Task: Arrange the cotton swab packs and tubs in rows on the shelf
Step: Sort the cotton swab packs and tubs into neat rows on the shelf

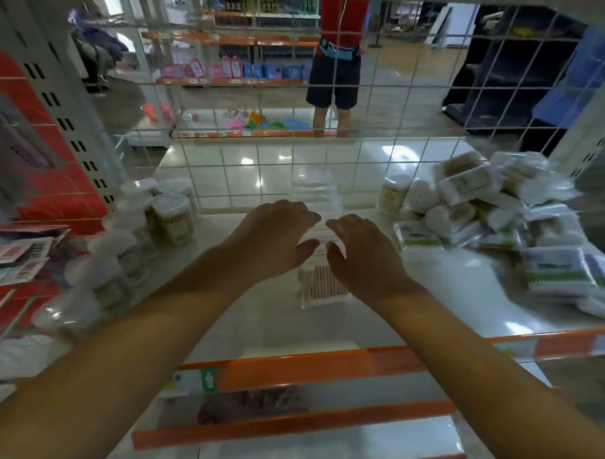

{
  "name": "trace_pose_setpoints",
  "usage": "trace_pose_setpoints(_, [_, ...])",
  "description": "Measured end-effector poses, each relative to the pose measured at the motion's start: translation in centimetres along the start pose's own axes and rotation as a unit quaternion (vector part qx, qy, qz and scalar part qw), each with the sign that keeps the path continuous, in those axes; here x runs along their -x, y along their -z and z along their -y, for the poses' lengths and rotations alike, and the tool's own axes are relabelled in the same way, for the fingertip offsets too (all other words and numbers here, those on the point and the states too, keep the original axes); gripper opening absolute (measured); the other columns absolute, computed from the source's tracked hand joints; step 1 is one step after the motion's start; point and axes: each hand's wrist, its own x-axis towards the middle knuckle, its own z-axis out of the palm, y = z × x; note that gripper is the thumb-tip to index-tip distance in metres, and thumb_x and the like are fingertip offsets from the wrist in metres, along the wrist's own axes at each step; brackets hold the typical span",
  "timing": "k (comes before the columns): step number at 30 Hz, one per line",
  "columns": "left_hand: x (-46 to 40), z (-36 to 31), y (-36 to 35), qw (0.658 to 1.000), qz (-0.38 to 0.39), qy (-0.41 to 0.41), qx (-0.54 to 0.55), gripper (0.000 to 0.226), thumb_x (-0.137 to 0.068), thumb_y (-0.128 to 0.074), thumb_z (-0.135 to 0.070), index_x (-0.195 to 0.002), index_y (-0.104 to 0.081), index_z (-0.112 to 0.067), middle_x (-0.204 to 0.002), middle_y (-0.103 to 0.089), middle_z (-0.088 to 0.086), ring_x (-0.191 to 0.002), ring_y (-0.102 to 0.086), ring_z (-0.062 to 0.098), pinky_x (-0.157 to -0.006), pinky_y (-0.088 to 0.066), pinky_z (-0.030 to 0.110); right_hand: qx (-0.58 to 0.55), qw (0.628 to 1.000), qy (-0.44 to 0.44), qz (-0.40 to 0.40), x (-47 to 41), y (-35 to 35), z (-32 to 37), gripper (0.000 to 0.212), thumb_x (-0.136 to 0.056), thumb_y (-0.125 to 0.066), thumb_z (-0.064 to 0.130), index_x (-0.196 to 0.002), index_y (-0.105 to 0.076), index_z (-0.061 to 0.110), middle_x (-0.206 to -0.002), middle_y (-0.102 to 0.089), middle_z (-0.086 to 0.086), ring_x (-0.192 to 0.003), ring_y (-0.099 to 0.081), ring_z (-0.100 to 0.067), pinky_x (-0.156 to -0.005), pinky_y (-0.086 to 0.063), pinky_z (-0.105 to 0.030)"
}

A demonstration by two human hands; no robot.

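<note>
The row of clear cotton swab packs (316, 236) runs dead ahead of me along the 12-to-6 line, its long axis pointing from the wire grid back (297, 153) toward the orange shelf lip (323, 365), and both my hands sit astride its middle. My left hand (276, 238) is at about 11 o'clock of the row's near end and my right hand (363, 255) at 1 o'clock, fingers relaxed and lightly bent, flanking the packs; whether the palms actually press the wrapping I cannot tell. Both are about equally near. The nearest pack, with its pinkish sticks, lies at 6 o'clock between my wrists. Open white shelf (446, 303) spreads to 3 o'clock before the loose heap of packs (493, 215) at 2 o'clock; the tubs (173, 218) line up at 9 to 10 o'clock, so I judge squaring the row needs only a small inward squeeze.
</note>
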Motion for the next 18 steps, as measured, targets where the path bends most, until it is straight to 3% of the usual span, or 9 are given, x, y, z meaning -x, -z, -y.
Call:
trace_pose_setpoints(5, [-2.4,-3.2,-1.0,0.999,0.016,-0.001,0.027,0.044,-0.092,-0.051,-0.034,-0.133,-0.048,-0.018,-0.129,-0.056,0.001,-0.116,-0.052,0.017,-0.097,-0.043,0.033,-0.012,1.0,-0.003,-0.001,0.8,1.3,-3.8,0.035,-0.095,-0.046,0.024,-0.125,-0.053,0.008,-0.122,-0.056,-0.009,-0.113,-0.05,-0.023,-0.092,-0.039,-0.029])
trace_pose_setpoints(12, [-6.1,-7.7,-2.6,0.999,0.032,-0.006,0.033,0.043,-0.092,-0.049,-0.036,-0.132,-0.048,-0.021,-0.124,-0.058,0.0,-0.112,-0.053,0.016,-0.093,-0.046,0.033,-0.018,1.0,-0.013,0.002,2.1,2.8,-9.5,0.038,-0.096,-0.044,0.027,-0.131,-0.049,0.013,-0.133,-0.051,-0.002,-0.122,-0.044,-0.017,-0.097,-0.032,-0.021])
trace_pose_setpoints(18, [-8.1,-11.3,-4.3,0.999,0.028,-0.015,0.028,0.041,-0.092,-0.049,-0.035,-0.13,-0.051,-0.02,-0.123,-0.059,0.001,-0.112,-0.054,0.018,-0.092,-0.045,0.035,-0.02,1.0,-0.013,-0.012,3.0,3.5,-14.4,0.038,-0.094,-0.047,0.026,-0.131,-0.05,0.017,-0.133,-0.051,0.001,-0.124,-0.044,-0.015,-0.1,-0.031,-0.023])
